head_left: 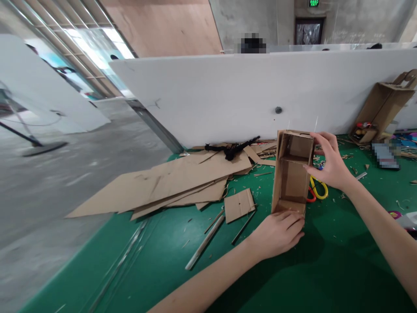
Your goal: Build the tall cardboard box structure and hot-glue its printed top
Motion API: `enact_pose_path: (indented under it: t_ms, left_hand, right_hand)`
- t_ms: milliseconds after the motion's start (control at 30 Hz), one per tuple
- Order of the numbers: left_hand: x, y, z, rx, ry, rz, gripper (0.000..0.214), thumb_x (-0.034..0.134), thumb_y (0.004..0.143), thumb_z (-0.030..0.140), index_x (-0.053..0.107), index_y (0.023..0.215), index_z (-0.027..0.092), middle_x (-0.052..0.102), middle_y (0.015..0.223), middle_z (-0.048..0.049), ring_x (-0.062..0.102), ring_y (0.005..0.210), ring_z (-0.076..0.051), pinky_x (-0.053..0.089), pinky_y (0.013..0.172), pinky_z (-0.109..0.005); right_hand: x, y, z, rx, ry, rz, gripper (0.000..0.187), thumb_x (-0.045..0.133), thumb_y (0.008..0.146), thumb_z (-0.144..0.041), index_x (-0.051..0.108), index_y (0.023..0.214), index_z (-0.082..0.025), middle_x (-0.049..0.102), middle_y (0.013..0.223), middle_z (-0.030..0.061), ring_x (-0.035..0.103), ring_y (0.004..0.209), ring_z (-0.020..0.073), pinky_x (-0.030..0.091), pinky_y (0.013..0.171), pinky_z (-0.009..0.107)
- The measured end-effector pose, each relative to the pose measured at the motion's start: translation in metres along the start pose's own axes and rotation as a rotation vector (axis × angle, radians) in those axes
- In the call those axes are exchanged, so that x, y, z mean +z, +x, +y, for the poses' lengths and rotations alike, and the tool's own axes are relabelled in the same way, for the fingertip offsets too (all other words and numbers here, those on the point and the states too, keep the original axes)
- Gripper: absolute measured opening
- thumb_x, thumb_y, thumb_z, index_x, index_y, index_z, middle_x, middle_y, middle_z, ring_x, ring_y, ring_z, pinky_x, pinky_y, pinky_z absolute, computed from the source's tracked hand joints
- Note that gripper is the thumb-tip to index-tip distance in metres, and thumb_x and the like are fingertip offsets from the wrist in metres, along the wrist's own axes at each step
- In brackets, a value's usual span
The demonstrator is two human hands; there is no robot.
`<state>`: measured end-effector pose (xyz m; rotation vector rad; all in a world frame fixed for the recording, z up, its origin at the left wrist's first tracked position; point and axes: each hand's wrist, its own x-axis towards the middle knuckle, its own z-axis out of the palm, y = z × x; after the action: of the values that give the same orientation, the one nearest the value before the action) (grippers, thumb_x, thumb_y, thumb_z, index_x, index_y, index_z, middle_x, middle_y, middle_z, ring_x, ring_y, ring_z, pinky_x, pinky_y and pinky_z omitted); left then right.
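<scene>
An open-fronted cardboard box (295,180), split by a cross divider into two compartments, stands tilted in front of me. My left hand (280,232) is closed around its lower end, fingers bent over the edge. Near the top, my right hand (329,161) grips the right side wall between thumb and fingers; the fingertips behind the box are hidden. Thin clear strands rise above the box's top edge. Behind the right side lie scissors with red and yellow handles (321,189), partly covered by the box.
Flat cardboard sheets (169,182) are stacked on the green table (156,269). A small cardboard square (239,205), a glue stick (205,243) and a thin dark rod (243,227) lie left of the box. A taller cardboard box (379,108) leans against the white partition (202,95) near a phone (386,155).
</scene>
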<state>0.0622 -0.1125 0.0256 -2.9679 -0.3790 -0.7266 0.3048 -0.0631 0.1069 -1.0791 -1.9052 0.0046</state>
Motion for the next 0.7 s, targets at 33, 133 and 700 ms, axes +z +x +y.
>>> enact_pose_path:
  t_ms: [33,133,700]
  left_hand:
    - [0.000,0.000,0.000,0.011,0.000,0.017,0.021,0.051,0.099,0.025,0.064,0.111,0.013,0.075,0.111,-0.0102,0.075,0.099,-0.021,0.061,0.095,-0.035]
    - [-0.003,0.000,-0.001,0.049,0.008,0.130,0.013,0.054,0.097,0.021,0.066,0.101,0.016,0.077,0.096,-0.0055,0.075,0.091,-0.018,0.060,0.095,-0.032]
    - [-0.023,0.000,-0.083,-0.881,-0.784,0.555,0.091,0.065,0.082,0.068,0.021,0.152,0.031,0.025,0.162,-0.0186,0.034,0.148,-0.040,0.039,0.113,-0.060]
  right_hand:
    - [0.000,0.000,0.000,-0.003,0.002,-0.005,0.083,0.070,0.083,-0.022,0.029,0.153,-0.038,0.033,0.142,0.0119,0.040,0.139,0.0361,0.058,0.100,0.059]
    - [-0.002,0.000,-0.001,-0.007,-0.004,-0.028,0.082,0.070,0.083,-0.024,0.029,0.153,-0.038,0.034,0.142,0.0120,0.039,0.139,0.0356,0.057,0.102,0.057]
    - [-0.003,-0.002,0.000,0.065,0.008,-0.512,0.064,0.075,0.076,-0.031,0.042,0.131,-0.030,0.041,0.139,0.0107,0.048,0.131,0.0333,0.049,0.107,0.053]
